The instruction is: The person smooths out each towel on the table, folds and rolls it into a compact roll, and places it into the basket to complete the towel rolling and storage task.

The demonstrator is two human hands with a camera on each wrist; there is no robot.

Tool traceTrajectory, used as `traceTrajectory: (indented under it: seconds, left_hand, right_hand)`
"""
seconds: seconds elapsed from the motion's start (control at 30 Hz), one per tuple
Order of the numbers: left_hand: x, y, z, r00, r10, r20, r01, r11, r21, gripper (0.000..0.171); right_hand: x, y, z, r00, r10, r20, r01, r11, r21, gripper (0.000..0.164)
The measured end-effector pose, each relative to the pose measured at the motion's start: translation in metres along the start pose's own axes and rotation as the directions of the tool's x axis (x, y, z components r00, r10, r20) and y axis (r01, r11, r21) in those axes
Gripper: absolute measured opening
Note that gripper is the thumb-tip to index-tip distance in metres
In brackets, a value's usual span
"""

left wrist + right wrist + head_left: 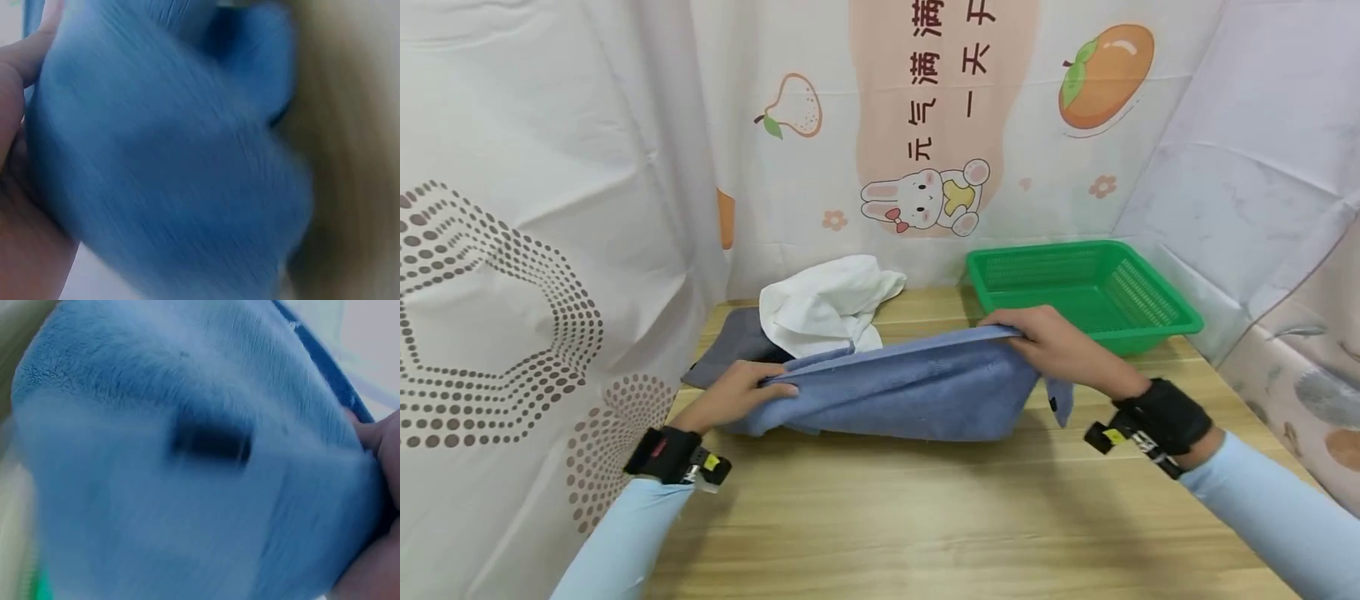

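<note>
A blue plush cloth (pixel 917 392) is stretched between both hands above the wooden table, its upper edge drawn fairly straight and its lower part hanging in folds. At its left end my left hand (pixel 741 396) pinches the fabric between thumb and fingers. My right hand (pixel 1063 346) grips the upper right corner, in front of the green basket. A loose flap with a small black patch (pixel 212 442) hangs below the right hand. In the left wrist view, the blurred cloth (pixel 162 156) covers most of the picture and hides part of the left fingers.
Behind the left hand lie a crumpled white cloth (pixel 820 304) and a dark grey cloth (pixel 730 342), partly overlapping. The green plastic basket (pixel 1180 308) stands at the back right of the wooden table (pixel 880 517). Printed curtains (pixel 820 183) hang at the back and sides.
</note>
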State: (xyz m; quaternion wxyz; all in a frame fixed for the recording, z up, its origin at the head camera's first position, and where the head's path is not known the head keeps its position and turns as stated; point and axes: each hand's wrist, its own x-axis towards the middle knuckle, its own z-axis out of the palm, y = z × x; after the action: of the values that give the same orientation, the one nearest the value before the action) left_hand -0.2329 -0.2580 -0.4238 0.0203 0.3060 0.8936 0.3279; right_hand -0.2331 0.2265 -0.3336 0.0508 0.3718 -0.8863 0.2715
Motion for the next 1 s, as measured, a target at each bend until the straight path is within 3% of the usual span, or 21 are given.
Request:
traceTrajectory:
  seconds: [0.13, 0.23, 0.4, 0.5, 0.57, 0.63, 0.7, 0.8, 0.9, 1.0]
  left_hand:
    - [-0.012, 0.019, -0.036, 0.995, 0.045, -0.093, -0.039, 0.997, 0.060, 0.028]
    - [-0.018, 0.038, -0.061, 0.981, 0.098, -0.168, -0.075, 0.987, 0.142, 0.027]
    - [-0.036, 0.064, -0.093, 0.962, 0.124, -0.245, -0.066, 0.971, 0.230, 0.021]
    - [-0.050, 0.078, -0.109, 0.950, 0.140, -0.278, -0.082, 0.974, 0.209, 0.026]
    - [-0.056, 0.086, -0.117, 0.941, 0.171, -0.293, -0.113, 0.972, 0.204, 0.031]
    - [-0.060, 0.090, -0.124, 0.933, 0.179, -0.312, -0.119, 0.972, 0.202, 0.035]
    - [-0.058, 0.090, -0.127, 0.930, 0.194, -0.311, -0.123, 0.964, 0.235, 0.038]
    - [-0.050, 0.077, -0.122, 0.927, 0.209, -0.312, -0.110, 0.945, 0.308, 0.038]
    - [-0.041, 0.053, -0.107, 0.908, 0.230, -0.349, -0.087, 0.920, 0.382, 0.030]
    - [-0.030, 0.026, -0.090, 0.883, 0.236, -0.405, -0.042, 0.900, 0.433, 0.021]
  right_hand:
    - [-0.029, 0.004, -0.021, 0.997, -0.023, -0.070, 0.020, 0.998, -0.052, 0.032]
    - [-0.042, -0.004, -0.041, 0.989, -0.048, -0.142, 0.039, 0.997, -0.064, 0.036]
    - [-0.058, -0.015, -0.076, 0.981, -0.034, -0.190, 0.036, 0.999, 0.010, 0.029]
    - [-0.073, -0.022, -0.096, 0.975, 0.172, -0.141, -0.153, 0.979, 0.137, 0.023]
    - [-0.085, -0.022, -0.106, 0.952, 0.298, -0.066, -0.273, 0.928, 0.252, 0.025]
    - [-0.094, -0.019, -0.114, 0.915, 0.404, -0.011, -0.380, 0.868, 0.321, 0.027]
    - [-0.096, -0.010, -0.116, 0.903, 0.430, 0.003, -0.411, 0.861, 0.298, 0.027]
    - [-0.090, 0.011, -0.109, 0.905, 0.423, -0.031, -0.418, 0.902, 0.111, 0.025]
    - [-0.080, 0.040, -0.094, 0.937, 0.341, -0.079, -0.348, 0.929, -0.128, 0.025]
    - [-0.074, 0.067, -0.077, 0.959, 0.269, -0.090, -0.283, 0.928, -0.242, 0.024]
